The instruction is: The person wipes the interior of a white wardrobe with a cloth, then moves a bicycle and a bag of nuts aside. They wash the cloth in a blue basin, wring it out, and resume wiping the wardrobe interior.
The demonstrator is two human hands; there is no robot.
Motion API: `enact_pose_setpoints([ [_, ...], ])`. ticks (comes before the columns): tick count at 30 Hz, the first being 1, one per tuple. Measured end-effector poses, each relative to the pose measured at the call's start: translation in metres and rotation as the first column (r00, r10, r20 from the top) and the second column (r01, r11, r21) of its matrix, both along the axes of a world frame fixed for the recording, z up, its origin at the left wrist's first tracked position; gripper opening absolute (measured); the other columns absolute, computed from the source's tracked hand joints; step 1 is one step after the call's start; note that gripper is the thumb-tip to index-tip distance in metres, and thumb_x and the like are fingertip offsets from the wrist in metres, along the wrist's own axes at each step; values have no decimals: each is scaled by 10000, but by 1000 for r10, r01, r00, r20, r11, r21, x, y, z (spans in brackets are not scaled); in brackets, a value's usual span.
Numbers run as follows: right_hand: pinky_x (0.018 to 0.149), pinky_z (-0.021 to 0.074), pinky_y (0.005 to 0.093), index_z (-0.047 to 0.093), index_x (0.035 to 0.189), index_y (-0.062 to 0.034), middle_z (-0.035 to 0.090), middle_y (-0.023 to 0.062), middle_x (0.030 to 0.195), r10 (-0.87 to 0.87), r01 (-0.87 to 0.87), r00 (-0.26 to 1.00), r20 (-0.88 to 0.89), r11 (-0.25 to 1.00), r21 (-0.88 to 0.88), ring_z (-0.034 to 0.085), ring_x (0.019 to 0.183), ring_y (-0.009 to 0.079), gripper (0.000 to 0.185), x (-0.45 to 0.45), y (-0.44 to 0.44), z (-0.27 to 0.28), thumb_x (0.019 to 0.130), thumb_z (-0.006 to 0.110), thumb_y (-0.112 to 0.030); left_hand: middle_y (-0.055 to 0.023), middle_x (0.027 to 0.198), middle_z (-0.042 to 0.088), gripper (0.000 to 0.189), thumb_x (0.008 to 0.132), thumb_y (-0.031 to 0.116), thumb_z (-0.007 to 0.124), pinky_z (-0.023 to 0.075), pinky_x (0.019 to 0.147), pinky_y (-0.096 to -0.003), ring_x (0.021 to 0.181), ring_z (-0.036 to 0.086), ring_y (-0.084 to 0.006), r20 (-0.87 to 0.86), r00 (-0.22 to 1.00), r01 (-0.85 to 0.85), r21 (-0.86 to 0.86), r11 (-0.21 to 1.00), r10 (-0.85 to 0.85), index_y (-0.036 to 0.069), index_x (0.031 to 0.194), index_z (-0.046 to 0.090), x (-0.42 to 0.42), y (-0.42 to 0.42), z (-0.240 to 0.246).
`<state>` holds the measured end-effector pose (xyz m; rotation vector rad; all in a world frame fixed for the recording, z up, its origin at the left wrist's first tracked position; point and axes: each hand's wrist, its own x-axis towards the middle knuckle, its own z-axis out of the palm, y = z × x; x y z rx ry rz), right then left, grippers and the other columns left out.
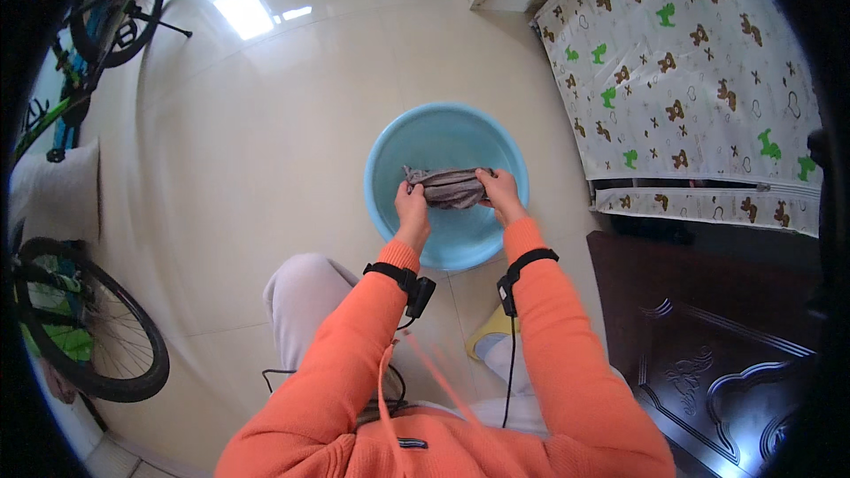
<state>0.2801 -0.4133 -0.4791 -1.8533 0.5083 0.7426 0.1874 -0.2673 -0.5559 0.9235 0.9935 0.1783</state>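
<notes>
A crumpled grey-brown cloth [451, 187] is stretched sideways between my two hands, over a round light-blue plastic basin [446, 255] on the floor. My left hand [412, 209] grips its left end, thumb on top. At the right end, my right hand [499, 192] pinches it, with some fingers hidden beneath the fabric. Folds run along the cloth's length. Whether the basin holds water I cannot tell.
Glossy beige floor tiles [265, 146] surround the basin. At the left stands a bicycle [93, 318] beside a pale cushion [60, 196]. A cabinet with an animal-print cover [677, 79] and a dark carved wooden panel [704, 345] are on the right. Cables hang from my wrist straps.
</notes>
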Motion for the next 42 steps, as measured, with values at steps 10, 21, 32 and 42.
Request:
enact_pose_setpoints([
  [10, 1039, 321, 617, 232, 1514, -301, 68, 189, 1572, 541, -342, 826, 159, 704, -622, 135, 1391, 504, 787, -19, 7, -60, 859, 640, -454, -176, 1531, 169, 721, 839, 198, 645, 354, 1067, -432, 1330, 333, -370, -335, 934, 154, 72, 986, -121, 115, 1474, 313, -2, 8, 11],
  [21, 1022, 326, 653, 306, 1464, -423, 26, 31, 1599, 765, -662, 596, -243, 298, -688, 83, 1433, 423, 780, -27, 43, -81, 807, 727, -402, -218, 1552, 79, 773, 808, 388, 673, 261, 1125, -507, 1382, 193, -486, -639, 660, 663, 247, 707, -396, 224, 1484, 337, 6, 3, -16],
  [32, 925, 465, 320, 597, 1148, -65, 587, 69, 1120, 503, -600, 756, 419, 789, 135, 579, 1047, 195, 460, -44, 40, -28, 731, 789, -94, -117, 1022, 648, 411, 964, 460, 507, 553, 800, -477, 902, 644, -296, 96, 992, 10, -710, 704, 82, 90, 1118, 598, 22, 24, -48],
  [42, 670, 503, 417, 667, 876, -90, 662, 151, 815, 528, -533, 718, 454, 836, -131, 644, 775, 342, 287, -40, 43, -4, 872, 626, -374, -88, 985, 645, 339, 1013, 360, 428, 541, 758, -423, 899, 622, -243, 106, 994, 72, -646, 760, -4, 79, 1049, 613, 22, 4, -8],
])
